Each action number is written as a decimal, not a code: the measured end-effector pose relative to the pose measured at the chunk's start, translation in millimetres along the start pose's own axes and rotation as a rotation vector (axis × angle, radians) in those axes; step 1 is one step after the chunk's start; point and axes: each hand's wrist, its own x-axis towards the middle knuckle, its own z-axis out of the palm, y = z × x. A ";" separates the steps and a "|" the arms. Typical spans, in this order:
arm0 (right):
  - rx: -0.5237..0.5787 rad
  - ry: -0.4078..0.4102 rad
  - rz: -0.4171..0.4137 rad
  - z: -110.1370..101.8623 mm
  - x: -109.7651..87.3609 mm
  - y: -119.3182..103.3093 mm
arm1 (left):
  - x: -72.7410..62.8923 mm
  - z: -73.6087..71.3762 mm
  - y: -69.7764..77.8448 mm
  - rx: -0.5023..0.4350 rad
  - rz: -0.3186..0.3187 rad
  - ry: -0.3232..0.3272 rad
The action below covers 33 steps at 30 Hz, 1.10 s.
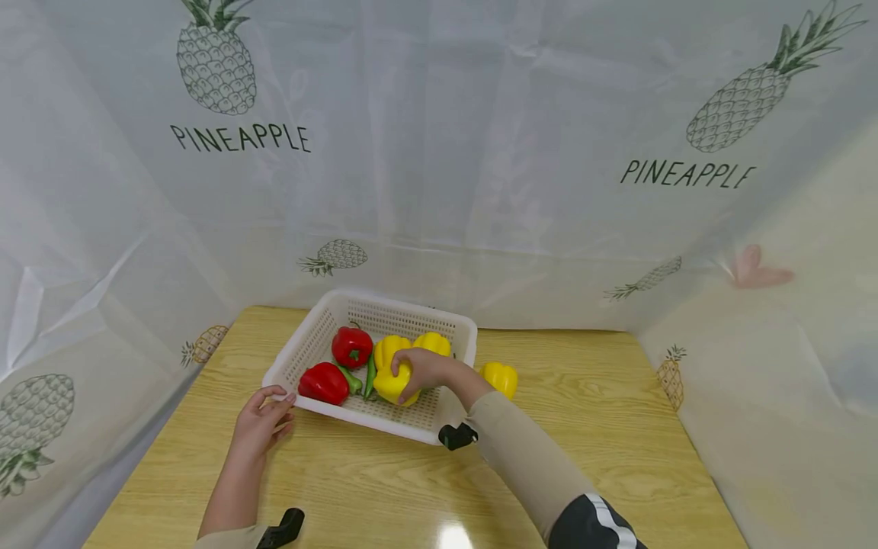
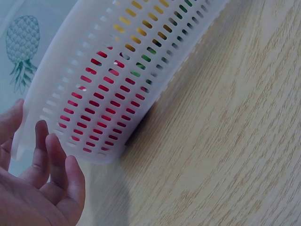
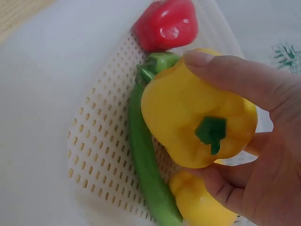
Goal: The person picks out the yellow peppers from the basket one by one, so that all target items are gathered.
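right fingers [image 3: 225, 73] curl round a plump yellow bell pepper [image 3: 178, 110] within the white perforated plastic basket [image 1: 384, 425], left hand [image 1: 257, 427] pinching its near-left corner.

The left arm [image 1: 236, 488] rose from the bottom edge, left of centre, its forearm bare beyond the sleeve [image 1: 222, 538]. The left hand [image 1: 263, 423] lay at lower left, thumb and forefinger brought together in a pinch; in the left wrist view, three other fingers [image 2: 57, 157] were loosely bent, tips upward. The right arm [image 1: 528, 454] slanted from the lower right toward the centre, sleeved nearly to the wrist. The right hand [image 1: 425, 369] arched near mid-frame in a wide grasp; the right wrist view showed its thumb [image 3: 235, 77] reaching leftward above curled fingers.
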 end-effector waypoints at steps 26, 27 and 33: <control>0.285 0.243 -0.174 -41.5 -65.1 28.9 | 0.1 -2.2 -4.1 0.030 0.004 -0.005; 0.297 0.249 -0.174 -42.7 -67.2 31.3 | 0.3 -2.1 -4.5 0.033 0.007 -0.008; 0.359 0.289 -0.129 -51.7 -80.3 41.5 | 0.6 -2.6 -5.4 0.033 0.023 -0.011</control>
